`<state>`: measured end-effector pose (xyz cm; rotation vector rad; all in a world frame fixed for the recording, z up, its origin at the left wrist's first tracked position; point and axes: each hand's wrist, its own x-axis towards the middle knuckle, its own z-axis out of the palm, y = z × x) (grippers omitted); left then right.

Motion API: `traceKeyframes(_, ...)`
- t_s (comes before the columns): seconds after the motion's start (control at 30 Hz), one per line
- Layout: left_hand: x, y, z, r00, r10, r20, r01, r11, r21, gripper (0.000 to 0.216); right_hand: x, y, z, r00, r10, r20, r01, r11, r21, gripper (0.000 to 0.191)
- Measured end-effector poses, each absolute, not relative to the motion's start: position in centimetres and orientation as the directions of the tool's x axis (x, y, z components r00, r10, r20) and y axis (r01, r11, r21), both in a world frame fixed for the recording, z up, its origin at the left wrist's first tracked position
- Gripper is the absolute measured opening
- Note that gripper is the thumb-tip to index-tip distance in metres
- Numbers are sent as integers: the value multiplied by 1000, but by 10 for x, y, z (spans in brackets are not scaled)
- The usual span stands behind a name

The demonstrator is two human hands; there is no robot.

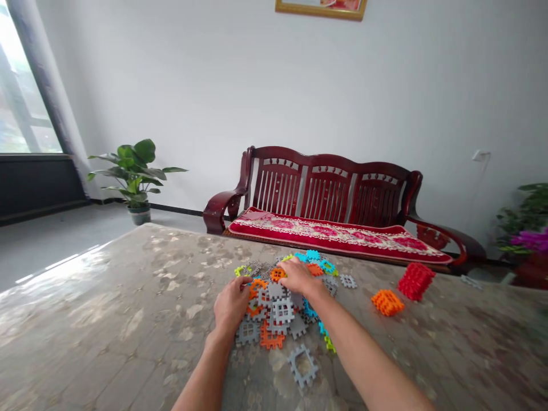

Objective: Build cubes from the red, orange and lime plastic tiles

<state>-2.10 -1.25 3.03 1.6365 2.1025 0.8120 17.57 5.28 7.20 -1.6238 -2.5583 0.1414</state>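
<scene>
A heap of flat plastic waffle tiles (280, 314) in grey, orange, blue and green lies on the patterned table (128, 319). My left hand (231, 303) rests at the heap's left edge, its fingers curled over an orange tile (257, 285). Over the top of the heap, my right hand (297, 275) presses down with bent fingers next to another orange tile (277, 274). What either hand grips under its fingers is hidden. One grey tile (303, 365) lies apart, nearer to me.
A stack of orange tiles (387, 302) and a taller red stack (415, 280) stand on the table to the right. Beyond the table are a dark wooden bench (329, 197) with a red cushion, a potted plant (135, 174) and a window at the left.
</scene>
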Motion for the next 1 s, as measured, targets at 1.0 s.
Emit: traceKeyframes(1.0, -22, -12, 30, -243, 966, 89, 813, 153, 562, 39, 341, -26, 35, 307, 846, 437, 509, 242, -826, 55)
